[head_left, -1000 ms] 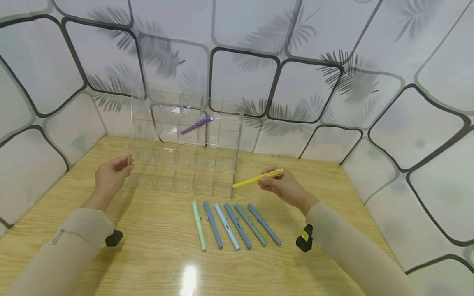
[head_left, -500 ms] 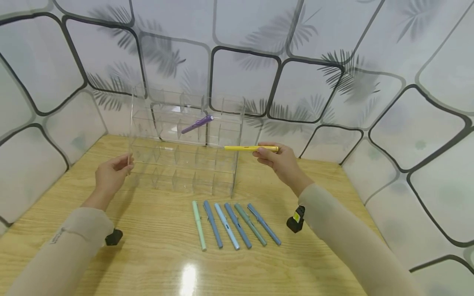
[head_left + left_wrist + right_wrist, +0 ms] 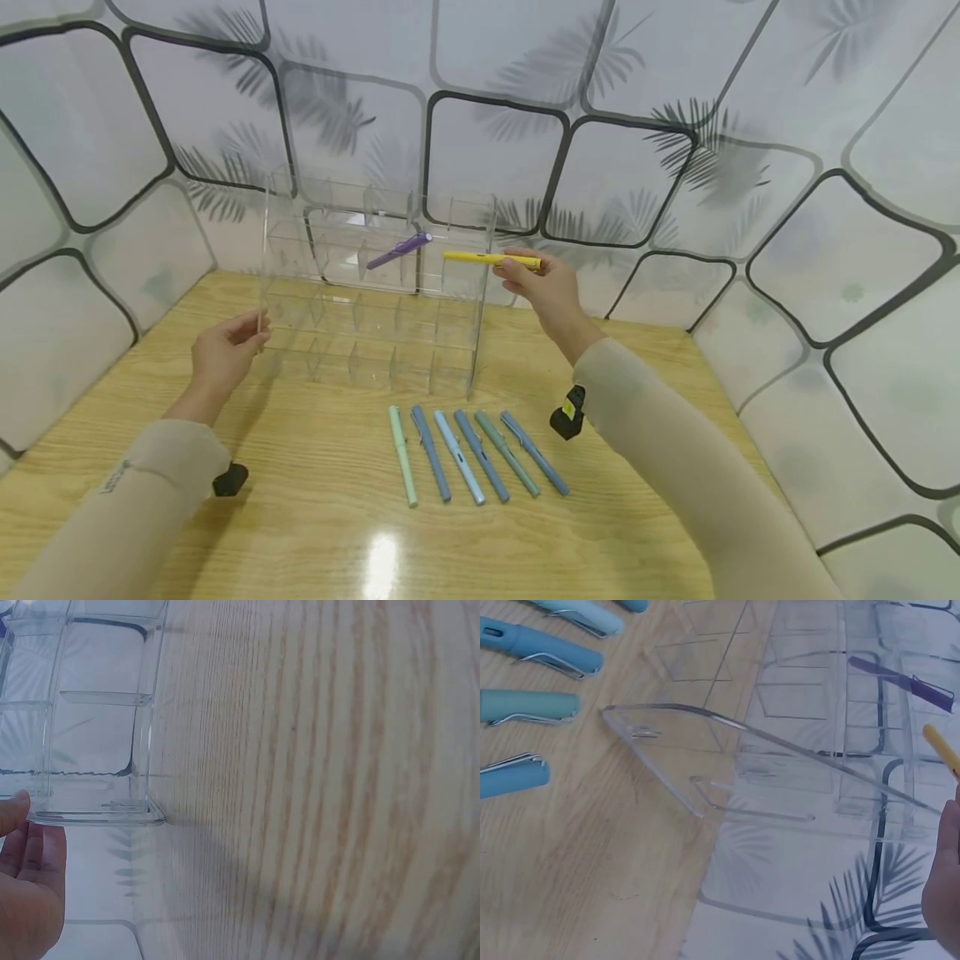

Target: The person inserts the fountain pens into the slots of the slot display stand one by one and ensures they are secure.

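My left hand (image 3: 227, 348) pinches the left side panel of a clear acrylic pen rack (image 3: 375, 367); in the left wrist view, thumb and fingers (image 3: 34, 851) lie on either side of the panel's edge. Between thumb and fingers my right hand (image 3: 546, 287) holds a yellow pen (image 3: 472, 257), almost level, its free end overlapping the right part of an upper tier. A purple pen (image 3: 399, 251) lies slanted in that tier, just left of the yellow pen. In the right wrist view only part of the right hand (image 3: 943, 885) and the tip of the yellow pen (image 3: 939, 750) show.
On the wooden table (image 3: 300, 517), in front of the rack, several pens lie in a row, from a mint green pen (image 3: 403, 457) through blues to a dark green pen (image 3: 507, 454) and a blue pen (image 3: 535, 452). A patterned wall (image 3: 495, 158) stands close behind the rack.
My right hand has lifted the yellow pen up and slightly left, from beside the rack's bottom tier to the upper tier, and the pen has levelled. My left hand stays on the side panel.
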Action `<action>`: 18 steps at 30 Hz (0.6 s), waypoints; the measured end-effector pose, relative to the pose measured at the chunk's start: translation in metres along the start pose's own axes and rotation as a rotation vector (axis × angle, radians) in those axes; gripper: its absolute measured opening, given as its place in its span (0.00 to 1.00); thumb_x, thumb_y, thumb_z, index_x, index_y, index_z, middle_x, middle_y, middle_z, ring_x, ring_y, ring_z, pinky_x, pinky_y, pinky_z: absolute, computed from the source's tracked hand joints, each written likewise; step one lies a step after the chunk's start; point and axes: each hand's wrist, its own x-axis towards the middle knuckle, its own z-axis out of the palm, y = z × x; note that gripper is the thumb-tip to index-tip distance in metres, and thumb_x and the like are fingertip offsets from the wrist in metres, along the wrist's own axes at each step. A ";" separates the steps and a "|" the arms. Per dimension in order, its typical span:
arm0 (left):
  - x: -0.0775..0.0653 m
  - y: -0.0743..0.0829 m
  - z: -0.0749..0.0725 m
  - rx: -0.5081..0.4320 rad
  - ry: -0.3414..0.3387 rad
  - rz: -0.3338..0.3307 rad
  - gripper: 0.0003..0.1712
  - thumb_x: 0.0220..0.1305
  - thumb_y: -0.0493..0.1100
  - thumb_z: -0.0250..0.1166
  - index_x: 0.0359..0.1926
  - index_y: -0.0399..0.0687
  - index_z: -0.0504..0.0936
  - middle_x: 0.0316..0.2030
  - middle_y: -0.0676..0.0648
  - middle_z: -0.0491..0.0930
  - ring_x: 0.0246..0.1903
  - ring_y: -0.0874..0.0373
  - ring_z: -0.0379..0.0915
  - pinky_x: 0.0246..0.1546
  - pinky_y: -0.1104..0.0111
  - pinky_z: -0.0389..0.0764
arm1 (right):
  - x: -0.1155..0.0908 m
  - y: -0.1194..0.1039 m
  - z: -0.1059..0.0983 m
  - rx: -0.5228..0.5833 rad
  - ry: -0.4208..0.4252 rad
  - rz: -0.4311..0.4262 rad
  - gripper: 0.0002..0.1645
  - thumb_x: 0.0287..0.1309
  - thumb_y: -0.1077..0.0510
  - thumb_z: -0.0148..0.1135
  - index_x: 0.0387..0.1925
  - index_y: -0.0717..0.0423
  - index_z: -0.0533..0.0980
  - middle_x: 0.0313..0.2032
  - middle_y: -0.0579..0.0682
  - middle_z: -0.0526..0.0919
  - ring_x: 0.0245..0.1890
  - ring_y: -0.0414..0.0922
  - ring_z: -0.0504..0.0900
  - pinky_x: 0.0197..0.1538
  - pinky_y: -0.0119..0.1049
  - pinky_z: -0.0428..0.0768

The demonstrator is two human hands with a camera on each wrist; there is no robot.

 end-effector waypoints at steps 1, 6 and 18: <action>0.000 0.000 0.000 0.002 0.000 0.000 0.22 0.65 0.35 0.62 0.59 0.32 0.74 0.51 0.37 0.77 0.31 0.85 0.67 0.31 0.85 0.75 | 0.002 -0.001 0.002 -0.010 0.007 -0.002 0.20 0.58 0.62 0.64 0.52 0.64 0.77 0.49 0.61 0.80 0.42 0.45 0.84 0.48 0.36 0.80; 0.000 0.000 0.000 -0.007 0.006 0.002 0.21 0.65 0.34 0.62 0.59 0.32 0.74 0.49 0.44 0.79 0.32 0.84 0.68 0.32 0.85 0.75 | 0.010 -0.004 0.014 -0.089 0.012 -0.021 0.21 0.58 0.60 0.65 0.52 0.64 0.78 0.40 0.57 0.85 0.41 0.45 0.84 0.47 0.36 0.81; 0.000 -0.002 0.000 -0.009 -0.003 0.000 0.21 0.66 0.36 0.62 0.58 0.31 0.74 0.49 0.45 0.79 0.32 0.85 0.67 0.32 0.84 0.76 | 0.023 -0.008 0.043 -0.313 0.025 -0.037 0.16 0.60 0.58 0.64 0.50 0.59 0.80 0.40 0.55 0.84 0.42 0.48 0.84 0.41 0.31 0.82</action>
